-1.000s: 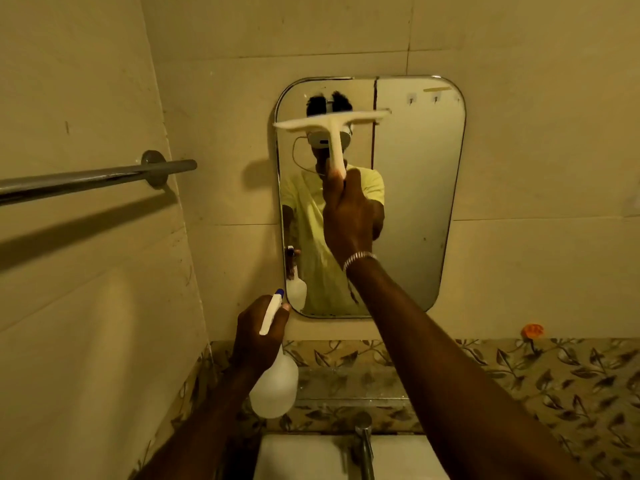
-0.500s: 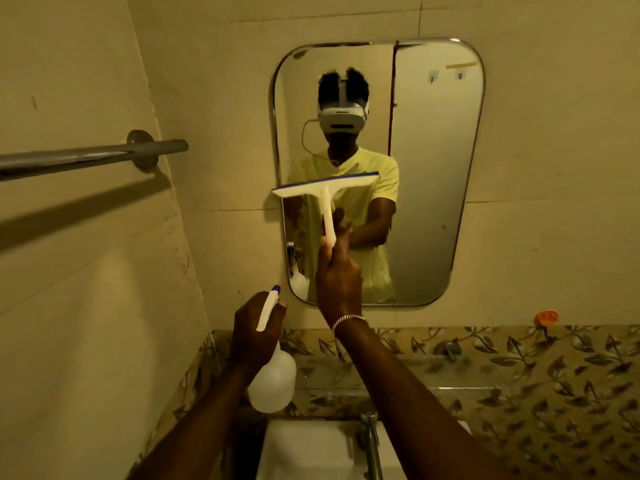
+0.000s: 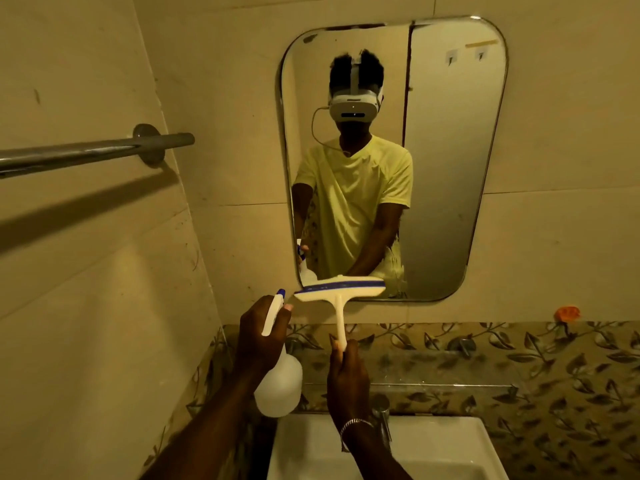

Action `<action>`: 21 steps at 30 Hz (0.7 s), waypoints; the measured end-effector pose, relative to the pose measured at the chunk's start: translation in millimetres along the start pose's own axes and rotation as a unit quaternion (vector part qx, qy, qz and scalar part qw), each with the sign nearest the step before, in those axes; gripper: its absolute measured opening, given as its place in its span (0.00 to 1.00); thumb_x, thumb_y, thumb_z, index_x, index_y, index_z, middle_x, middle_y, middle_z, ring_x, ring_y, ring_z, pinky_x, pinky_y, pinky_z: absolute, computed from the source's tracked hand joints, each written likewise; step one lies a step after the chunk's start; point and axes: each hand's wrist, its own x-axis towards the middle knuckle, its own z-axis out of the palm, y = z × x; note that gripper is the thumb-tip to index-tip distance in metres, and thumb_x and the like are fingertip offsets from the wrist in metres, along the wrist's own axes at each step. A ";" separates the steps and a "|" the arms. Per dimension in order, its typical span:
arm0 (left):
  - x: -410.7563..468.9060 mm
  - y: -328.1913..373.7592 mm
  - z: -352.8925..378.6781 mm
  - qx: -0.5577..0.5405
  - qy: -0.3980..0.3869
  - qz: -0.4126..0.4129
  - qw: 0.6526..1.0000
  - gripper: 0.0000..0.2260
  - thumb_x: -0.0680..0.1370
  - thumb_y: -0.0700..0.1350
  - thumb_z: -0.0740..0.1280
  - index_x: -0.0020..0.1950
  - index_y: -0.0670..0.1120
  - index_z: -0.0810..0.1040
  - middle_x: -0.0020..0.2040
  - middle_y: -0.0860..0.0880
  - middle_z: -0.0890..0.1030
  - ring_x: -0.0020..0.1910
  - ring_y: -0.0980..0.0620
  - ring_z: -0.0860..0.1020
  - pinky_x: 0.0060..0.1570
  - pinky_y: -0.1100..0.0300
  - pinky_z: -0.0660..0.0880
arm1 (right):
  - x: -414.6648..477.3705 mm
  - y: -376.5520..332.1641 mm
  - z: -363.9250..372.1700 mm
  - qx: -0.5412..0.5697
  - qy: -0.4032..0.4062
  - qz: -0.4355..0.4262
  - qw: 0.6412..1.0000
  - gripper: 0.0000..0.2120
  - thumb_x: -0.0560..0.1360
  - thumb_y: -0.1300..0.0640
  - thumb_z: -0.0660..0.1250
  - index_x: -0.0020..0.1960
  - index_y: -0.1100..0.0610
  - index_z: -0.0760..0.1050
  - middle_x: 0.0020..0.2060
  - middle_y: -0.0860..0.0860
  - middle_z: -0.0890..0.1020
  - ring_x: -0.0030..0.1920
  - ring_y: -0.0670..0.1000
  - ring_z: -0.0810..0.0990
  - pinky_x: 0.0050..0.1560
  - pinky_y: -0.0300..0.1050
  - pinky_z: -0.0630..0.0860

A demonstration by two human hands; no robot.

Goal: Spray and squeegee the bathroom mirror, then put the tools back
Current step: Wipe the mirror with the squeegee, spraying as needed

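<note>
- The white squeegee [image 3: 338, 293] stands handle-down at the bottom left of the bathroom mirror [image 3: 446, 202]. Its blue-edged blade lies level across the mirror's lower rim; whether the rubber touches the glass cannot be told from this angle.
- The right hand [image 3: 348, 375] grips the lower end of the squeegee's handle, fingers closed round it and the thumb lying up along the shaft. A silver chain bracelet [image 3: 356, 424] circles that wrist.
- The left hand [image 3: 258, 337] holds a white spray bottle [image 3: 278, 386] just beside the squeegee, to its left. The fingers are curled round the bottle's neck under the sprayer head, whose blue nozzle tip points up toward the mirror's lower corner. The bottle's round body hangs below the hand.
- The mirror, tall with rounded corners and a thin metal edge, hangs on pale wall tiles. It reflects a person in a yellow T-shirt and white headset, both arms reaching down, along with a dark vertical line and two small hooks on the wall behind.
- Below the hands sits a white basin [image 3: 450, 441] with a chrome tap [image 3: 381, 410] at its back edge, partly hidden by the right wrist.
- Between basin and mirror runs a band of leaf-patterned tile [image 3: 554, 358], crossed by a narrow glass shelf [image 3: 433, 379].
- A small orange object [image 3: 567, 313] sits at the band's top edge, well to the right of the mirror.
- A metal towel rail [image 3: 86, 154] juts from the left wall, its shadow falling beneath it.
</note>
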 end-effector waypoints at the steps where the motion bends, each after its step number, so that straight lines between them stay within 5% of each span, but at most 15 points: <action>1: -1.6 -0.9 -1.2 0.005 0.001 -0.005 1.000 0.07 0.81 0.43 0.68 0.49 0.39 0.81 0.40 0.46 0.82 0.40 0.51 0.82 0.40 0.65 0.79 | -4.6 4.1 -0.4 0.002 -0.009 0.017 1.000 0.11 0.84 0.48 0.59 0.60 0.53 0.73 0.34 0.44 0.74 0.32 0.46 0.78 0.30 0.46 0.80; 4: -5.1 -2.4 -3.8 0.008 0.006 -0.015 1.000 0.06 0.81 0.41 0.69 0.50 0.39 0.81 0.41 0.46 0.82 0.41 0.51 0.82 0.41 0.67 0.78 | -13.2 9.4 -8.9 0.018 -0.030 0.050 0.998 0.12 0.84 0.47 0.57 0.60 0.52 0.72 0.36 0.48 0.78 0.34 0.49 0.81 0.33 0.52 0.83; 8: -7.5 -3.1 -3.6 0.000 0.007 -0.001 1.000 0.04 0.80 0.41 0.69 0.49 0.40 0.81 0.40 0.47 0.82 0.40 0.51 0.82 0.40 0.63 0.80 | -11.6 1.2 -38.9 0.023 0.019 0.027 0.999 0.21 0.79 0.37 0.50 0.53 0.51 0.73 0.32 0.48 0.78 0.29 0.46 0.78 0.22 0.34 0.72; 10: -6.8 -3.5 -1.8 -0.007 0.013 -0.002 1.000 0.06 0.80 0.43 0.69 0.50 0.40 0.82 0.41 0.47 0.83 0.41 0.51 0.83 0.41 0.66 0.79 | -2.2 -15.0 -58.5 0.036 0.038 -0.007 0.999 0.19 0.81 0.41 0.54 0.55 0.54 0.75 0.32 0.48 0.77 0.30 0.48 0.78 0.24 0.44 0.75; 12: -3.9 -1.3 0.8 -0.021 0.012 0.001 1.000 0.10 0.80 0.47 0.68 0.51 0.41 0.82 0.41 0.48 0.83 0.41 0.52 0.83 0.40 0.67 0.79 | 21.0 -44.5 -81.0 0.056 0.062 -0.058 0.995 0.17 0.83 0.46 0.56 0.57 0.57 0.75 0.30 0.48 0.75 0.28 0.50 0.76 0.24 0.50 0.74; 17: 3.2 8.2 12.9 -0.061 0.007 0.025 0.998 0.05 0.80 0.45 0.68 0.49 0.44 0.80 0.41 0.50 0.82 0.42 0.54 0.82 0.41 0.65 0.79 | 124.4 -164.0 -148.3 0.096 0.160 -0.172 0.967 0.18 0.85 0.45 0.54 0.59 0.58 0.74 0.35 0.51 0.78 0.31 0.46 0.76 0.26 0.34 0.68; 21: 3.8 15.5 23.3 -0.094 0.006 0.023 0.995 0.03 0.79 0.48 0.67 0.51 0.51 0.79 0.42 0.56 0.82 0.45 0.59 0.82 0.42 0.73 0.76 | 189.1 -237.9 -183.3 0.136 0.177 -0.218 0.950 0.18 0.86 0.44 0.54 0.55 0.58 0.73 0.38 0.55 0.82 0.34 0.50 0.81 0.29 0.43 0.75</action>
